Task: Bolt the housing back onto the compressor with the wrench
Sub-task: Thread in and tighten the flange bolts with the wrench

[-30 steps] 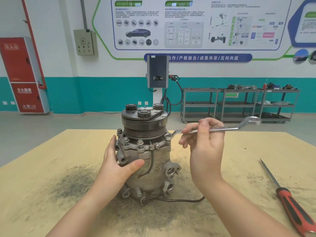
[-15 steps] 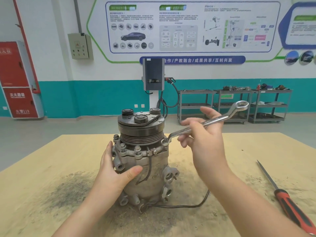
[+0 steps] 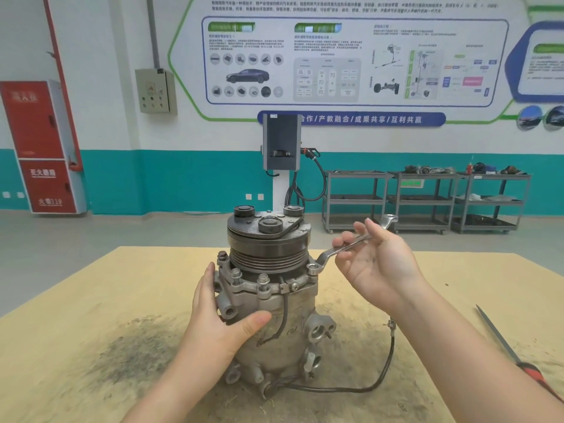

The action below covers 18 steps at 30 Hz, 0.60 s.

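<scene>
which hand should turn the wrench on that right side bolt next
Right. The right hand already holds the wrench, whose ring sits on the bolt. The left hand is steadying the compressor.

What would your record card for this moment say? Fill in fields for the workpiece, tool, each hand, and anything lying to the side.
workpiece: compressor upright on the wooden table
tool: wrench, ring end on a bolt at the flange's right side
left hand: braces the compressor body
right hand: fingers pinch the wrench shank
aside: screwdriver at the table's right edge
</scene>
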### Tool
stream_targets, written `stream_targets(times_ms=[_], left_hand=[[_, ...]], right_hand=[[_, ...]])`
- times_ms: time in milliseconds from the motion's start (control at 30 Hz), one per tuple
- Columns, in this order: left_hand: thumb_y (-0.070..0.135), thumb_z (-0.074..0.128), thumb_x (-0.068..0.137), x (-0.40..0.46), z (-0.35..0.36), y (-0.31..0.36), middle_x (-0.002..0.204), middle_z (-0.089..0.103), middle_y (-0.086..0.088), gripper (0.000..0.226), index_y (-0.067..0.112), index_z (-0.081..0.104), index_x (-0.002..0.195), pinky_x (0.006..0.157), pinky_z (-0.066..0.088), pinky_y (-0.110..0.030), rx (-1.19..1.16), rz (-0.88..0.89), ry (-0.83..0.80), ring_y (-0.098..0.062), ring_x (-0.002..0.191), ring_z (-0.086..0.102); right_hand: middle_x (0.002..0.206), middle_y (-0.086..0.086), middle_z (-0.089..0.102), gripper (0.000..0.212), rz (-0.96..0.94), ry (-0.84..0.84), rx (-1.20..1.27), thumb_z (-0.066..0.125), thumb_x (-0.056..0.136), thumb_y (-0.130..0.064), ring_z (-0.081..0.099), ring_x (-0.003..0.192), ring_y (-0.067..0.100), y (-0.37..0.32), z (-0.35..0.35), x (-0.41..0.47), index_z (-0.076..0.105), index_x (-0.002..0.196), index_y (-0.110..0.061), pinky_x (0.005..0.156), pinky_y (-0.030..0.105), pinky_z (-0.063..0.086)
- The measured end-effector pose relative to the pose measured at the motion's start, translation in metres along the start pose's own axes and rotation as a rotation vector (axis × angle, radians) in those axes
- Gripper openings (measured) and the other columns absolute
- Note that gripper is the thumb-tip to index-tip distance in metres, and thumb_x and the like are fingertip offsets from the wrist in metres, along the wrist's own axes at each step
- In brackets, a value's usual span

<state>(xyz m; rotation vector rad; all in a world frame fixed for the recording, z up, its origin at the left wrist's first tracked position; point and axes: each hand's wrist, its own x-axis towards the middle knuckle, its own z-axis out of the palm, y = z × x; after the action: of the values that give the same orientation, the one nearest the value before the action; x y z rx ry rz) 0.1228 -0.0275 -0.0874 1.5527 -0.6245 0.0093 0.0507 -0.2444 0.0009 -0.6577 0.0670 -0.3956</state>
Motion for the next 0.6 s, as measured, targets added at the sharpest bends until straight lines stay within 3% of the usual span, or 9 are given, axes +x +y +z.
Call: stream_targets(times_ms=[100,200,300,433,500,600], left_hand=[[0.085,0.078,0.029,0.0,0.001,0.001,0.159,0.028,0.015,0.15,0.046,0.005,0.155,0.118,0.032,-0.047,0.001,0.003,-0.003,-0.009,0.143,0.035],[0.086,0.076,0.029,-0.001,0.001,0.003,0.16,0.023,0.016,0.152,0.043,0.004,0.155,0.119,0.031,-0.047,0.015,0.014,0.007,-0.009,0.144,0.032],[0.08,0.076,0.035,0.0,0.001,0.004,0.16,0.02,0.016,0.146,0.041,0.003,0.156,0.119,0.03,-0.047,0.032,0.016,0.006,-0.009,0.145,0.03],[0.09,0.073,0.028,-0.001,0.0,0.003,0.161,0.016,0.018,0.153,0.043,0.002,0.156,0.119,0.03,-0.047,0.054,-0.006,0.008,-0.008,0.146,0.028],[0.092,0.071,0.025,-0.002,0.001,0.004,0.161,0.015,0.018,0.155,0.043,0.002,0.155,0.119,0.03,-0.047,0.065,-0.012,0.02,-0.009,0.146,0.028],[0.081,0.078,0.031,0.0,0.003,0.006,0.16,0.019,0.013,0.152,0.038,0.006,0.157,0.119,0.03,-0.046,0.073,-0.014,0.032,-0.011,0.144,0.032]], right_hand=[[0.064,0.008,0.051,0.02,-0.129,0.032,-0.054,0.038,0.103,-0.011,0.062,0.053,0.018,0.007,-0.004,-0.004,0.046,0.084,-0.01,0.045,0.023,0.049],[0.066,0.008,0.057,0.018,-0.37,-0.044,-0.159,0.036,0.103,-0.006,0.07,0.069,0.021,0.014,-0.013,-0.02,0.044,0.088,-0.01,0.056,0.024,0.055],[0.078,0.008,0.068,0.004,-0.656,-0.16,-0.382,0.04,0.099,-0.016,0.071,0.091,0.028,0.025,-0.023,-0.04,0.041,0.096,-0.013,0.07,0.03,0.058],[0.095,0.008,0.068,0.004,-1.104,-0.384,-0.801,0.041,0.101,-0.015,0.069,0.1,0.024,0.04,-0.029,-0.052,0.044,0.099,-0.014,0.082,0.036,0.058],[0.096,0.005,0.066,0.015,-1.311,-0.521,-1.114,0.045,0.102,-0.022,0.067,0.097,0.021,0.042,-0.023,-0.052,0.055,0.097,-0.011,0.085,0.031,0.055],[0.079,0.007,0.064,0.03,-1.54,-0.56,-1.448,0.054,0.098,-0.02,0.059,0.073,0.026,0.047,-0.004,-0.049,0.068,0.077,-0.003,0.072,0.029,0.052]])
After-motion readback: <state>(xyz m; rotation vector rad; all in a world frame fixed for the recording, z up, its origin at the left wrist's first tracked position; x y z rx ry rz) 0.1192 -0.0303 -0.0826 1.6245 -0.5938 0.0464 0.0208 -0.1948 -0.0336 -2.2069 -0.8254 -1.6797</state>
